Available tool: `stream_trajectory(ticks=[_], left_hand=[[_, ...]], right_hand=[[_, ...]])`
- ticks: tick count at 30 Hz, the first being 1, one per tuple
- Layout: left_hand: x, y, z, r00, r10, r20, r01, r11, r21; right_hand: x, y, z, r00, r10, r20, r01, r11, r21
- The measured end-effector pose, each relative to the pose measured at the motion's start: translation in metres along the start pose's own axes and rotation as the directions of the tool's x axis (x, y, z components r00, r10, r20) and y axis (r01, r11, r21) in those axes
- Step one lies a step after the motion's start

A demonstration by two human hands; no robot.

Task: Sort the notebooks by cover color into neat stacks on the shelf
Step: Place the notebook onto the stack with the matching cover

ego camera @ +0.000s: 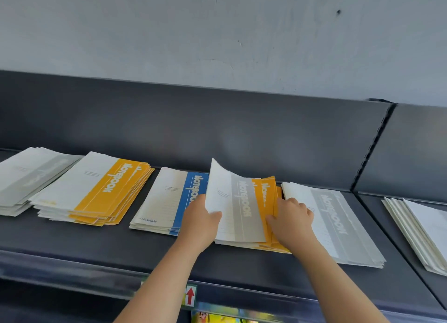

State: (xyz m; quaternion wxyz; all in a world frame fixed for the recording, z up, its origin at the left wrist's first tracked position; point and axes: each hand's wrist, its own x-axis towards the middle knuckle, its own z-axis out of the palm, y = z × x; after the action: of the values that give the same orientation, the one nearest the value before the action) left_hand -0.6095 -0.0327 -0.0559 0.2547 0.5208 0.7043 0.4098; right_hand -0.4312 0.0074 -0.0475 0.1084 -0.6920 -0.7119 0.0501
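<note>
On the dark shelf [72, 242] lie several stacks of notebooks. My left hand [199, 222] grips the left edge of a grey-banded notebook [238, 206] and lifts it, bent upward, off a mixed pile of yellow notebooks [267, 201]. My right hand [291, 219] pinches the yellow notebooks at their right side. Left of my hands sits a blue stack [169, 199], then a yellow stack [96, 192], then a grey stack [29, 175] at the far left. Another grey stack [338, 223] lies right of my right hand, partly under my forearm.
A further pile of pale notebooks [418, 230] lies on the neighbouring shelf section at the right. A dark back panel [217, 119] rises behind the stacks. A price rail with a red arrow label [190, 295] runs along the shelf's front edge.
</note>
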Motion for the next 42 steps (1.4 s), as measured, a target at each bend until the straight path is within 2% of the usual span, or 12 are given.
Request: stream_trajectory(ticks=[4, 9, 15, 19, 24, 29, 37, 42], left_hand=[[-0.001, 0.0, -0.003, 0.999, 0.045, -0.02, -0.045, 0.999, 0.01], [-0.004, -0.002, -0.012, 0.992, 0.066, -0.108, -0.078, 0.991, -0.111], [-0.006, -0.011, -0.049, 0.991, 0.002, -0.133, -0.054, 0.921, -0.386], [0.001, -0.03, -0.088, 0.98, -0.033, -0.197, -0.069, 0.868, -0.492], [0.01, -0.062, -0.15, 0.957, -0.025, -0.288, -0.101, 0.905, -0.413], [0.026, -0.105, -0.231, 0.956, 0.029, -0.291, -0.098, 0.969, -0.226], [0.056, -0.175, -0.341, 0.941, 0.089, -0.328, -0.113, 0.992, -0.056], [0.084, -0.215, -0.387, 0.924, 0.097, -0.37, -0.059, 0.992, 0.113]], right_hand=[[0.0, 0.0, 0.002, 1.0, -0.023, -0.016, 0.022, 0.999, -0.024], [-0.003, -0.011, -0.001, 0.99, -0.112, -0.081, 0.12, 0.987, 0.105], [-0.012, -0.052, -0.003, 0.982, -0.186, -0.023, 0.181, 0.91, 0.373], [-0.018, -0.096, 0.002, 0.971, -0.235, -0.041, 0.215, 0.788, 0.576], [-0.017, -0.171, 0.016, 0.946, -0.295, -0.135, 0.309, 0.695, 0.649], [-0.02, -0.262, 0.036, 0.941, -0.313, -0.131, 0.313, 0.654, 0.689], [-0.032, -0.393, 0.074, 0.95, -0.273, -0.155, 0.305, 0.686, 0.661], [-0.036, -0.455, 0.089, 0.947, -0.285, -0.147, 0.318, 0.778, 0.542]])
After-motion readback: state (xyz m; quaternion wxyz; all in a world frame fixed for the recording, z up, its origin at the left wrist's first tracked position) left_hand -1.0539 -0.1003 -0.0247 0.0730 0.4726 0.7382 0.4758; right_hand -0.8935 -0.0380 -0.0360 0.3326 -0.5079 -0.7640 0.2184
